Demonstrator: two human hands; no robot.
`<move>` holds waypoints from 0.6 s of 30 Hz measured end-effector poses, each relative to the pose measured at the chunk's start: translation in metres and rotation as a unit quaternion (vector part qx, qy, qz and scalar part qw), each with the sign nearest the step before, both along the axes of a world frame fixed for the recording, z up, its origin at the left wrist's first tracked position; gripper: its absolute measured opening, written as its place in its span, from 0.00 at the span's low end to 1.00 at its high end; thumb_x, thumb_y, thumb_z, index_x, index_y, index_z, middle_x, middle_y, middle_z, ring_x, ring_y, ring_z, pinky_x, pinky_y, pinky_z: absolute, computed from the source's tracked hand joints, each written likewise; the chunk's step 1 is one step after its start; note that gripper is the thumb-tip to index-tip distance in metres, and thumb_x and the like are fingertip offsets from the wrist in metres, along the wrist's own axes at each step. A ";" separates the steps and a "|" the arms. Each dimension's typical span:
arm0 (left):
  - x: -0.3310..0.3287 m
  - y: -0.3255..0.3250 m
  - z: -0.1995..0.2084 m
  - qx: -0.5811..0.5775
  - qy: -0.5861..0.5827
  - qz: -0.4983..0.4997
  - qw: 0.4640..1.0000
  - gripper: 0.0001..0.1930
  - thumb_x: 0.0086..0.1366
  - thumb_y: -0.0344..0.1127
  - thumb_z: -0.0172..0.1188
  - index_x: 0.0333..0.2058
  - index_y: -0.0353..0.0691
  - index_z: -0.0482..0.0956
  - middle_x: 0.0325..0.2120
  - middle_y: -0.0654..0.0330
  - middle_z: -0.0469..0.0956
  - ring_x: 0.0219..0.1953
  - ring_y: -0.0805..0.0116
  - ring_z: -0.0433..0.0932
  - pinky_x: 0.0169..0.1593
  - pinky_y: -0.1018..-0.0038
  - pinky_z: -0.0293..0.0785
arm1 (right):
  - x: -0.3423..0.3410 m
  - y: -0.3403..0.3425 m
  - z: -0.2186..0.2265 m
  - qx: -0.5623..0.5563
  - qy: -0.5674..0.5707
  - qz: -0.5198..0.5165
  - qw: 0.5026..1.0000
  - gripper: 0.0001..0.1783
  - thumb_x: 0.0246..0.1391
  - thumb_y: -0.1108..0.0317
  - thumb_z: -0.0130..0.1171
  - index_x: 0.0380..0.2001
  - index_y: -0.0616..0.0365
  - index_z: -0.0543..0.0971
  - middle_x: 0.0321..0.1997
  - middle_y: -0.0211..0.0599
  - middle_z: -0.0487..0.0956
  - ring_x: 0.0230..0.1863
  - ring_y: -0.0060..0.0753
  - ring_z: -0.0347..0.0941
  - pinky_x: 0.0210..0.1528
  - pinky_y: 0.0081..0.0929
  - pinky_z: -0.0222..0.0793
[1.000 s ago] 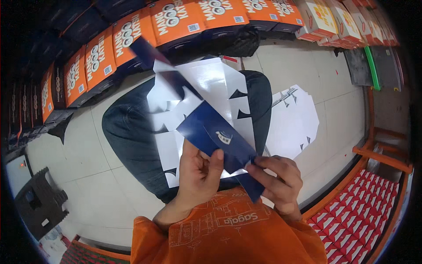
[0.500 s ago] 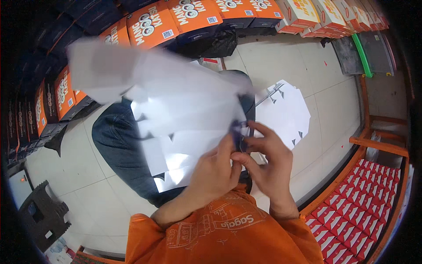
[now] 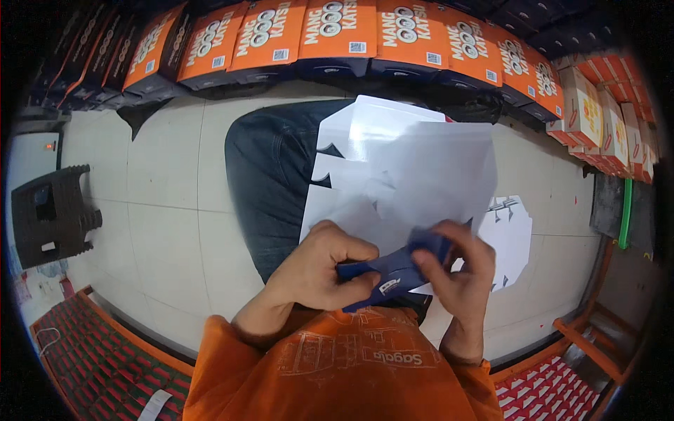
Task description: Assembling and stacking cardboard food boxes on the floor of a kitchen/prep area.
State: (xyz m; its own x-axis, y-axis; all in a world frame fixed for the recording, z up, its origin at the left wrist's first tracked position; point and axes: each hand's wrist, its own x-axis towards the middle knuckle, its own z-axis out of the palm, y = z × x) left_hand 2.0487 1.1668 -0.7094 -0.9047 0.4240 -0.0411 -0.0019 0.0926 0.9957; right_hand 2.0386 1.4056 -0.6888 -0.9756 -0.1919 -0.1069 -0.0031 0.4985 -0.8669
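Note:
Across my lap lies a flat die-cut box blank [image 3: 435,161], white and glossy on the inside, with cut tabs along its left side. Its near end shows a navy blue panel [image 3: 397,275] with a small white print, bent up close to my shirt. My left hand [image 3: 319,266] pinches the left part of this blue panel between thumb and fingers. Gripping its right end, my right hand [image 3: 460,263] has the thumb in front and the fingers bent over a blue flap, slightly blurred. Other white sheets appear to lie beneath the blank; how many is hidden.
More white blanks [image 3: 516,242] lie on the tiled floor to the right. Orange and navy boxes [image 3: 337,31] stand in a row along the far side. Red and white packs [image 3: 551,389] fill a wooden-edged rack at lower right. A dark plastic stool [image 3: 53,217] is at left.
The view has turned, shifting the surroundings. The raised, blurred part of the blank has come down over my lap, and the blue panel now shows broadly between my hands.

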 end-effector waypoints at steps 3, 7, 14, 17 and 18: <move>-0.012 -0.010 0.007 0.048 0.024 -0.042 0.998 0.07 0.48 0.28 0.63 0.18 0.36 0.73 0.13 0.54 0.68 0.14 0.58 0.67 0.21 0.72 0.62 | -0.004 -0.001 0.011 0.142 0.086 0.255 0.953 0.37 0.21 0.58 0.81 0.41 0.60 0.79 0.40 0.40 0.76 0.28 0.25 0.71 0.25 0.20 0.64; -0.037 -0.038 0.046 0.080 0.068 -0.080 0.991 0.10 0.46 0.31 0.70 0.25 0.36 0.78 0.18 0.54 0.75 0.21 0.54 0.76 0.24 0.70 0.68 | -0.043 0.019 0.039 -0.005 0.088 0.100 0.991 0.52 0.14 0.48 0.79 0.51 0.56 0.77 0.51 0.49 0.71 0.54 0.48 0.68 0.55 0.35 0.64; -0.025 -0.011 0.036 0.065 0.052 -0.054 0.995 0.15 0.52 0.36 0.71 0.34 0.33 0.79 0.26 0.53 0.80 0.27 0.59 0.80 0.33 0.70 0.76 | -0.036 -0.006 0.032 0.116 0.120 0.265 0.950 0.42 0.24 0.48 0.77 0.46 0.59 0.78 0.53 0.50 0.72 0.61 0.55 0.62 0.68 0.49 0.46; -0.022 -0.016 0.011 0.061 -0.070 -0.077 0.993 0.11 0.56 0.33 0.68 0.33 0.32 0.80 0.24 0.57 0.80 0.25 0.68 0.78 0.31 0.75 0.74 | -0.033 -0.009 0.025 -0.149 0.152 0.150 0.965 0.21 0.30 0.60 0.73 0.32 0.54 0.79 0.39 0.40 0.72 0.48 0.44 0.67 0.57 0.47 0.59; -0.021 -0.018 0.005 0.034 -0.200 -0.069 0.977 0.08 0.58 0.31 0.66 0.33 0.31 0.80 0.23 0.60 0.79 0.24 0.74 0.76 0.30 0.79 0.73 | -0.033 -0.008 0.027 -0.152 0.167 0.182 0.957 0.16 0.31 0.63 0.73 0.26 0.54 0.80 0.34 0.37 0.72 0.42 0.41 0.69 0.54 0.46 0.64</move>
